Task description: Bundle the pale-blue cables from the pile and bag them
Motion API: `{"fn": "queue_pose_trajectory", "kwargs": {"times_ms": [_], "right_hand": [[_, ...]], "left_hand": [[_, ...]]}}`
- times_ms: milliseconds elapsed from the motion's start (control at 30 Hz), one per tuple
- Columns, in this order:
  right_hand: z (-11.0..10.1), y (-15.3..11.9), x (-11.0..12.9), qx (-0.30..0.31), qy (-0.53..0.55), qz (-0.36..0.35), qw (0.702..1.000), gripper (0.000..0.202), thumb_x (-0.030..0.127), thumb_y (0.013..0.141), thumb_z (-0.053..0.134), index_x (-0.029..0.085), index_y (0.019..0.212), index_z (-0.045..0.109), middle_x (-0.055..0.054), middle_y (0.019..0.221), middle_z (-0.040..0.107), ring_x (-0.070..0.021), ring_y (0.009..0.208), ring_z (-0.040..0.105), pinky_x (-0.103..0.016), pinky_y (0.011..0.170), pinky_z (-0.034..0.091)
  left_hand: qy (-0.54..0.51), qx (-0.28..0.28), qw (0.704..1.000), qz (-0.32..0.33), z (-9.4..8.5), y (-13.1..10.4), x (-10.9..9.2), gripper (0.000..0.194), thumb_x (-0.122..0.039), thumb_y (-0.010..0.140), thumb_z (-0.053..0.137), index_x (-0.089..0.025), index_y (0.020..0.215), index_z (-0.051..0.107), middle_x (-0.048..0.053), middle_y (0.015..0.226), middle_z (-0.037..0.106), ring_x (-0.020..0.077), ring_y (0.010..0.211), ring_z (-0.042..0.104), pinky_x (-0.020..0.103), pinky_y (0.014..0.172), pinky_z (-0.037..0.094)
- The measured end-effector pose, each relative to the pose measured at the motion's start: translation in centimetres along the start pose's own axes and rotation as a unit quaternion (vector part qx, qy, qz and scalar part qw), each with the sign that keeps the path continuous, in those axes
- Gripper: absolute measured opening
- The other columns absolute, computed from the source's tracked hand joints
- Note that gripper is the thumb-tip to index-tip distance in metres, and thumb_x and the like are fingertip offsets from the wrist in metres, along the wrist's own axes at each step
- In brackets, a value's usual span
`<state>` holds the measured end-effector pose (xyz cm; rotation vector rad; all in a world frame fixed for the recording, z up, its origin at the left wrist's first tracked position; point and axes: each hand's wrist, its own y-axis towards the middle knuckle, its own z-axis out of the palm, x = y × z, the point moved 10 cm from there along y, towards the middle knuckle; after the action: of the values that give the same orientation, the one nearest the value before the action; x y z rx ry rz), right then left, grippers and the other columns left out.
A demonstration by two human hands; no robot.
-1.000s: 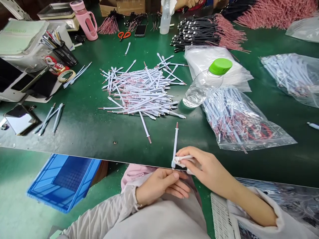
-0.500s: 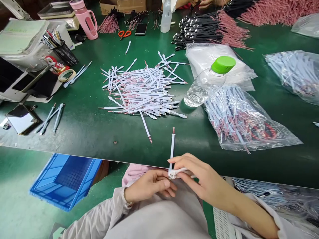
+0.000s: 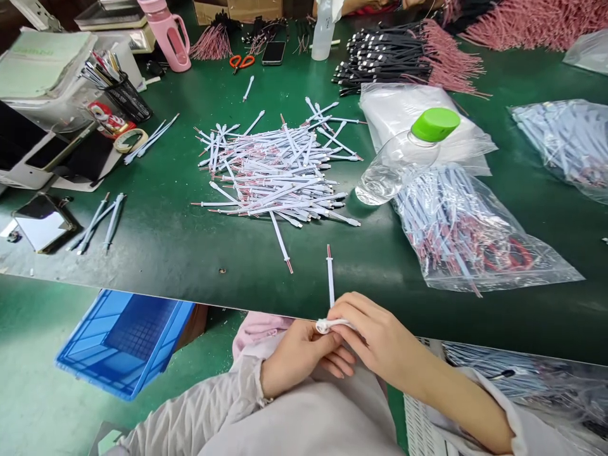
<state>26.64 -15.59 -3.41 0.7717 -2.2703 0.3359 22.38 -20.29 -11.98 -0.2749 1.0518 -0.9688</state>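
A short white cable (image 3: 331, 278) with bare red wire ends stands up from my hands over the table's front edge. Its lower end is hidden by my fingers and by a small crumpled white piece (image 3: 327, 325), perhaps cloth. My right hand (image 3: 375, 332) is closed, its fingertips pinching the cable and the white piece. My left hand (image 3: 297, 354) is closed from the other side, thumb and index finger against the white piece, other fingers loosely curled below. Beyond my hands lies a loose pile of similar white cables (image 3: 275, 171); one cable (image 3: 282, 244) sticks out towards me.
Right of the pile, a clear bottle with a green cap (image 3: 436, 125) leans beside a plastic bag of cables (image 3: 456, 234). Black cables (image 3: 384, 57) lie behind. Orange-handled scissors (image 3: 242, 62) and a phone (image 3: 274, 53) are further back. A blue crate (image 3: 123, 342) stands below left.
My left hand has moved right and up, its thumb now closing on the white piece. My right fingers have shifted over the cable's lower part, covering it. The view has shifted slightly.
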Motion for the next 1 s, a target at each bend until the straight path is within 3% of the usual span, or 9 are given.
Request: {"fn": "queue_pose_trajectory", "kwargs": {"times_ms": [167,300,400,533,600,800,900,1000], "right_hand": [[-2.8,3.1,-1.7,-0.076,-0.035,-0.033,0.996,0.016,0.011,0.089,0.038,0.018,0.086,0.053,-0.006,0.085,0.056,-0.0178,0.081,0.051,-0.033,0.074,0.044],[-4.8,4.8,-3.2,-0.13,-0.087,-0.025,0.987,0.013,0.014,0.089,0.04,0.017,0.085,0.052,-0.007,0.085,0.056,-0.0199,0.083,0.052,-0.035,0.075,0.043],[-4.3,4.1,-2.6,-0.103,-0.095,-0.019,0.99,0.014,0.012,0.089,0.04,0.017,0.084,0.052,-0.007,0.084,0.056,-0.0194,0.081,0.051,-0.034,0.072,0.043],[-2.0,2.3,-0.6,0.002,-0.081,-0.031,0.996,0.018,0.01,0.089,0.037,0.017,0.084,0.053,-0.006,0.082,0.055,-0.0178,0.076,0.051,-0.032,0.068,0.043],[-1.6,2.5,-0.3,0.012,-0.095,-0.037,0.995,0.019,0.011,0.09,0.036,0.017,0.084,0.054,-0.006,0.082,0.055,-0.0178,0.076,0.051,-0.032,0.067,0.042],[-4.8,5.0,-2.6,-0.13,-0.201,-0.043,0.97,0.017,0.02,0.091,0.039,0.016,0.083,0.053,-0.007,0.082,0.057,-0.0195,0.079,0.052,-0.033,0.072,0.042],[-7.6,3.7,-4.5,-0.182,-0.266,-0.021,0.946,0.017,0.023,0.091,0.041,0.016,0.086,0.055,-0.008,0.084,0.058,-0.0215,0.081,0.054,-0.034,0.073,0.043],[-10.7,1.1,-5.3,-0.238,-0.37,0.039,0.897,0.019,0.022,0.089,0.042,0.014,0.091,0.059,-0.013,0.085,0.058,-0.0262,0.081,0.054,-0.038,0.075,0.043]], "left_hand": [[-0.02,-0.002,1.0,-0.01,0.1,-0.1,0.1,0.044,-0.048,0.074,0.062,-0.007,0.091,0.064,0.01,0.074,0.066,0.0154,0.063,0.064,0.024,0.06,0.049],[-0.02,-0.006,1.0,-0.007,0.0,-0.2,0.1,0.043,-0.047,0.074,0.062,-0.007,0.09,0.065,0.011,0.075,0.066,0.0151,0.064,0.064,0.024,0.061,0.049],[-0.03,-0.003,1.0,-0.004,0.0,-0.1,0.2,0.043,-0.048,0.074,0.062,-0.007,0.09,0.064,0.011,0.075,0.066,0.0158,0.065,0.064,0.025,0.062,0.05],[-0.035,0.005,0.999,-0.002,0.0,0.0,0.2,0.043,-0.047,0.074,0.062,-0.007,0.089,0.064,0.01,0.073,0.065,0.0151,0.063,0.064,0.025,0.061,0.049],[-0.035,0.006,0.999,-0.002,0.0,0.0,0.1,0.043,-0.047,0.074,0.063,-0.007,0.089,0.064,0.01,0.072,0.065,0.0148,0.063,0.063,0.024,0.06,0.049],[-0.038,0.022,0.999,0.006,0.3,-0.2,0.3,0.046,-0.049,0.073,0.062,-0.007,0.09,0.062,0.011,0.076,0.065,0.0157,0.066,0.064,0.025,0.062,0.048],[-0.038,0.042,0.998,0.014,0.1,-0.9,-0.6,0.046,-0.051,0.074,0.061,-0.008,0.09,0.062,0.01,0.074,0.065,0.0149,0.064,0.064,0.024,0.06,0.048],[0.008,0.072,0.997,0.006,-0.5,-1.8,-2.3,0.044,-0.051,0.076,0.06,-0.009,0.089,0.062,0.009,0.073,0.064,0.0136,0.063,0.063,0.023,0.06,0.048]]}}
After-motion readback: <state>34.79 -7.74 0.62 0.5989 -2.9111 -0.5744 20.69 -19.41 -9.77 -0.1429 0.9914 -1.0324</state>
